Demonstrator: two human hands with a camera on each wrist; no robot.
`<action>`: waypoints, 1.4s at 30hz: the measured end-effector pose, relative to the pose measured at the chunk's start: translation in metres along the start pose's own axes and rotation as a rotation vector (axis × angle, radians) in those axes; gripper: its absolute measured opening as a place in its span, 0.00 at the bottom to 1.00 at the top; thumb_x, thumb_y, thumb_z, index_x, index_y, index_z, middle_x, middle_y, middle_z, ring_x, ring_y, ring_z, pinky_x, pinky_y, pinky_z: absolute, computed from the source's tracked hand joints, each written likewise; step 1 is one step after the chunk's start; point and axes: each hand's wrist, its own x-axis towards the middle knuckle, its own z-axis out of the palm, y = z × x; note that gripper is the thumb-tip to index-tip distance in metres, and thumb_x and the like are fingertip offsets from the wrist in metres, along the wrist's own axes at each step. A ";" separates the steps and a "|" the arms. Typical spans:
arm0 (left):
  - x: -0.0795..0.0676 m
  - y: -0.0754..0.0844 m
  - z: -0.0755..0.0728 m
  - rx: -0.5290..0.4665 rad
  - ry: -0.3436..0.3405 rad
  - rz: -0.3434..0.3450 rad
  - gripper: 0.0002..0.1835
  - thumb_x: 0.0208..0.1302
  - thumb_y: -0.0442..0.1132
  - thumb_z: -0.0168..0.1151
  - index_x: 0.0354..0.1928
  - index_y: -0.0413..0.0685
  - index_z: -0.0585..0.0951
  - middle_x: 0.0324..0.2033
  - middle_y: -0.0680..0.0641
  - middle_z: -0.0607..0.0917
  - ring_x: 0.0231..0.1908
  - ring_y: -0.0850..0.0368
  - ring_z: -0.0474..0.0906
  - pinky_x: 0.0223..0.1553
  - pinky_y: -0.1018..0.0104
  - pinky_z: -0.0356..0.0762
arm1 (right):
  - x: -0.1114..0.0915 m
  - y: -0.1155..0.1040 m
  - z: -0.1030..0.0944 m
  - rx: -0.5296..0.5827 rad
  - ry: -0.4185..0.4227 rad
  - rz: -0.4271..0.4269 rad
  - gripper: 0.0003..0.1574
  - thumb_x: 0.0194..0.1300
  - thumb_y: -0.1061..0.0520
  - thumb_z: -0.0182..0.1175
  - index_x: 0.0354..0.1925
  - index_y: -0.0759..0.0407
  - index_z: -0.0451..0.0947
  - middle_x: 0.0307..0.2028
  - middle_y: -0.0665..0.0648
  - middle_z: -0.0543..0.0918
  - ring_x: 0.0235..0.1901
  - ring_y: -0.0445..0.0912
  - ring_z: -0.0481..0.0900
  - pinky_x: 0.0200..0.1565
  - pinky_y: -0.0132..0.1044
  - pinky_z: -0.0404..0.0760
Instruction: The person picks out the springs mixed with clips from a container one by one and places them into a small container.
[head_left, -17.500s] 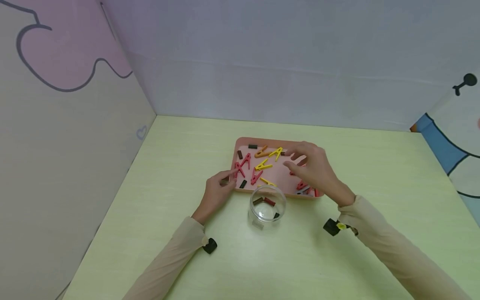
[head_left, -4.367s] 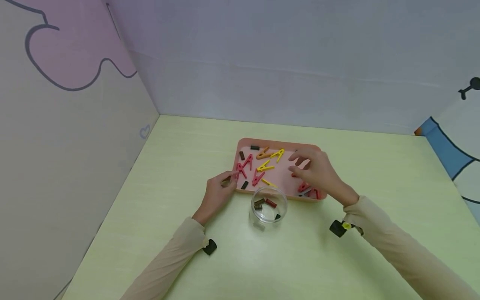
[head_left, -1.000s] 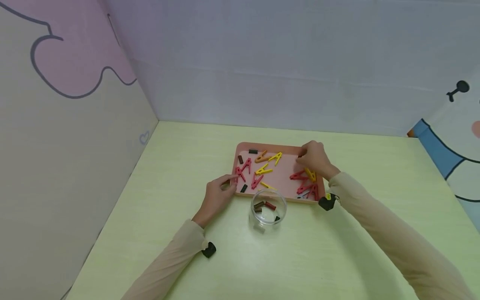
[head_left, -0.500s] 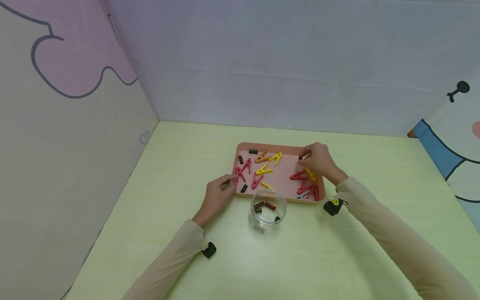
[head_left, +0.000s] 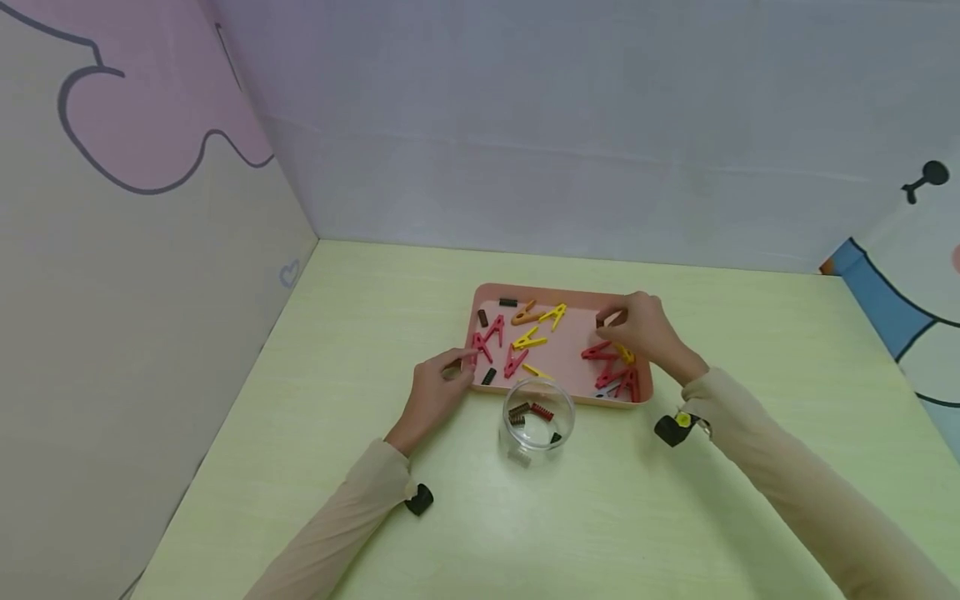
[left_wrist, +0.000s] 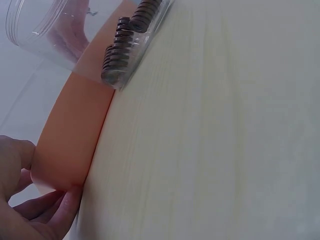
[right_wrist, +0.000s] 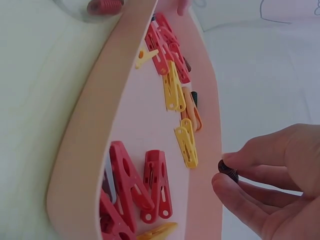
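Note:
Between thumb and fingertips my right hand point(head_left: 641, 325) pinches a small dark coil spring point(right_wrist: 228, 171), held over the right part of a pink tray point(head_left: 562, 296). My left hand point(head_left: 437, 385) grips the tray's near left corner, thumb and fingers on its wall point(left_wrist: 67, 145). Red clothespins point(right_wrist: 157, 185), yellow clothespins point(head_left: 528, 338) and an orange clothespin point(head_left: 525, 313) lie in the tray. Among them are several dark springs, one at the far left edge, a spring point(head_left: 508, 302). In front of the tray stands a clear round jar point(head_left: 538, 446) with several springs inside, one of them red.
The jar sits close against the tray's near wall, on a pale yellow-green table point(head_left: 600, 517). A grey clothespin point(head_left: 606, 388) lies with red ones at the tray's near right corner. Behind the table rises a pale wall point(head_left: 562, 167).
My right hand has lifted from the tray's far right area and drawn slightly back toward me with the spring. Earlier, a further spring appeared in the jar. The left hand stays at the tray corner.

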 end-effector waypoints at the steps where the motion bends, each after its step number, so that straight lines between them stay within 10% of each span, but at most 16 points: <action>1: 0.000 0.000 0.000 0.003 0.001 0.004 0.13 0.62 0.38 0.61 0.48 0.50 0.84 0.47 0.51 0.83 0.47 0.58 0.77 0.43 0.63 0.77 | -0.001 0.000 0.000 0.005 -0.001 0.001 0.10 0.57 0.62 0.65 0.38 0.67 0.82 0.34 0.62 0.84 0.33 0.52 0.81 0.31 0.38 0.80; 42: 0.002 0.007 -0.002 0.064 -0.040 -0.010 0.11 0.63 0.38 0.60 0.45 0.46 0.85 0.46 0.50 0.83 0.51 0.55 0.75 0.53 0.56 0.73 | -0.054 -0.037 -0.007 0.108 0.005 -0.211 0.09 0.53 0.67 0.67 0.37 0.67 0.82 0.36 0.59 0.84 0.30 0.48 0.84 0.31 0.34 0.82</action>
